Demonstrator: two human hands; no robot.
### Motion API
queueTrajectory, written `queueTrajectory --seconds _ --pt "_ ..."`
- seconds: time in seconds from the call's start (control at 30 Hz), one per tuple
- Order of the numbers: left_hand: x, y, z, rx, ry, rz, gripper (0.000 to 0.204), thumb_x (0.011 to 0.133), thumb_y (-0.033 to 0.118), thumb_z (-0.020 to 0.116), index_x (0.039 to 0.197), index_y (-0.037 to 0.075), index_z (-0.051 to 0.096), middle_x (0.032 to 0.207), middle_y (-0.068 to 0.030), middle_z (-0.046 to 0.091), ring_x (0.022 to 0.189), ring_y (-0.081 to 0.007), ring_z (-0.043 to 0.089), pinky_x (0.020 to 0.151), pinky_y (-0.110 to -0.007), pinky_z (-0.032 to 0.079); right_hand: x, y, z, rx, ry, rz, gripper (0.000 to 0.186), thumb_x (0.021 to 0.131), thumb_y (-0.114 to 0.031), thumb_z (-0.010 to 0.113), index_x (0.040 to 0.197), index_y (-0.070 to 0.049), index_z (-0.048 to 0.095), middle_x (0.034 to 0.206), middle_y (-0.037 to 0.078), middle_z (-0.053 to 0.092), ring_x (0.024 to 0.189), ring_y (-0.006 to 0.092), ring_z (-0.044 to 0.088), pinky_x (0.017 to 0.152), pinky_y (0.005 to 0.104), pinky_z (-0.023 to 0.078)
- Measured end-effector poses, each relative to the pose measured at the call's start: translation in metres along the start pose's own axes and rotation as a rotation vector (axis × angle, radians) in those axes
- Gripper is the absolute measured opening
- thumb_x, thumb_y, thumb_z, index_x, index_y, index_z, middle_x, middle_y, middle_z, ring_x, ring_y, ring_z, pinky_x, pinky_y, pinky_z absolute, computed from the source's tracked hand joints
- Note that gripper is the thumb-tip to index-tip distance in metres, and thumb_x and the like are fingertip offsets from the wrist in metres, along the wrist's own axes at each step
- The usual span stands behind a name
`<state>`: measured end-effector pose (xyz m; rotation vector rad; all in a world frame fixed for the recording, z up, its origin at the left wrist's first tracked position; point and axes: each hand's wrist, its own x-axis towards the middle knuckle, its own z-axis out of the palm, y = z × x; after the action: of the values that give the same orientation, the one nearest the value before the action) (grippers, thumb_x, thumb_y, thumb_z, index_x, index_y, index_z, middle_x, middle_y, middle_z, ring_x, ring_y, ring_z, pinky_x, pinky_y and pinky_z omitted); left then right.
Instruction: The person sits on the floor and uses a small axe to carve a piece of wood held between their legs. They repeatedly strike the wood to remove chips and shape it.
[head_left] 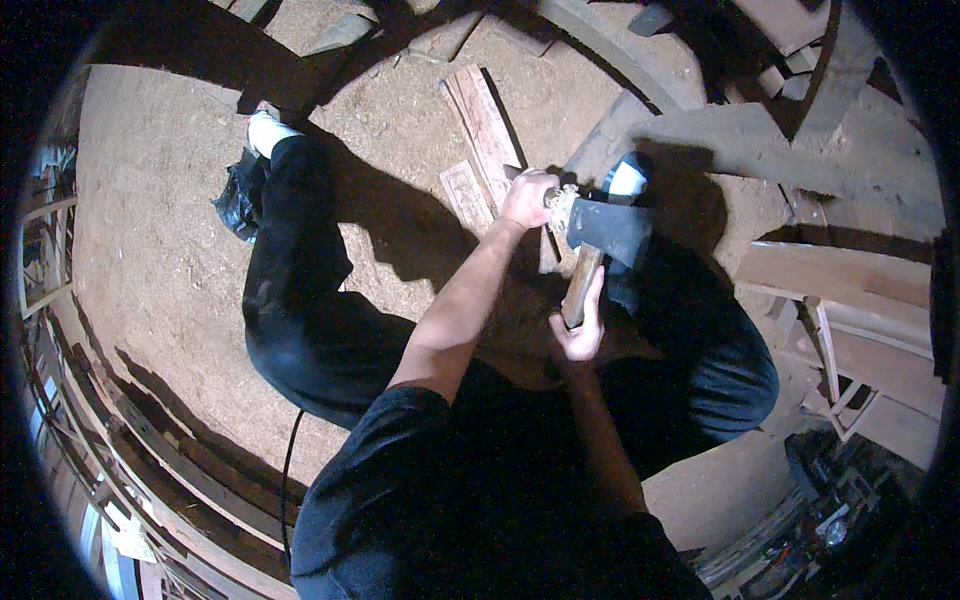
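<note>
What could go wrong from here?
1. Fingers: the left hand is close beside the axe head; a slip or twist could cut or pinch it.
2. Foot and leg: the axe head appears above or near the right foot. Height is hard to judge, but a drop might hit it.
3. Control: if the right hand's grip on the wooden handle loosens, the head could swing.

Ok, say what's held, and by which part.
The right hand grips a hatchet by its wooden handle, below the metal head. The left hand is at a pale, ragged piece beside the head; its hold is unclear.
</note>
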<state>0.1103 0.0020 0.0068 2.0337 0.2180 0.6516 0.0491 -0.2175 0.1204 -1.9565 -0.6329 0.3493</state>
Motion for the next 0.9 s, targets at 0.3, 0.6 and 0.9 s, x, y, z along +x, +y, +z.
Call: queueTrajectory --seconds 0.3,0.6,0.9 --pt "-0.002 0.008 -0.003 0.015 0.013 -0.001 0.023 0.06 0.02 0.069 0.065 0.006 0.052 0.065 -0.014 0.056 0.068 -0.0339 0.057 0.067 -0.041 0.044 0.003 -0.013 -0.006 -0.026 0.085 0.025 0.096 0.065 0.012 0.055 0.151 -0.011 0.018 0.115 0.01 0.055 0.07 0.0182 0.057 0.069 0.0279 0.051" --pt "0.0 0.006 -0.001 0.035 0.02 -0.02 0.02 0.06 0.019 0.069 0.067 0.006 0.055 0.067 -0.0145 0.057 0.069 -0.0339 0.058 0.069 -0.041 0.045 -0.007 -0.021 0.002 0.194 0.282 0.197 0.094 0.065 0.016 0.052 0.15 -0.011 0.02 0.118 0.014 0.054 0.067 0.0165 0.055 0.065 0.0248 0.05" --pt "0.001 0.001 0.002 0.046 0.036 -0.043 0.019 0.06 0.018 0.067 0.066 0.006 0.054 0.069 -0.0153 0.057 0.071 -0.0351 0.057 0.069 -0.042 0.045 0.002 -0.043 -0.017 0.263 0.101 0.237 0.09 0.071 0.014 0.053 0.15 -0.011 0.019 0.108 0.01 0.051 0.066 0.0105 0.054 0.058 0.0237 0.048"
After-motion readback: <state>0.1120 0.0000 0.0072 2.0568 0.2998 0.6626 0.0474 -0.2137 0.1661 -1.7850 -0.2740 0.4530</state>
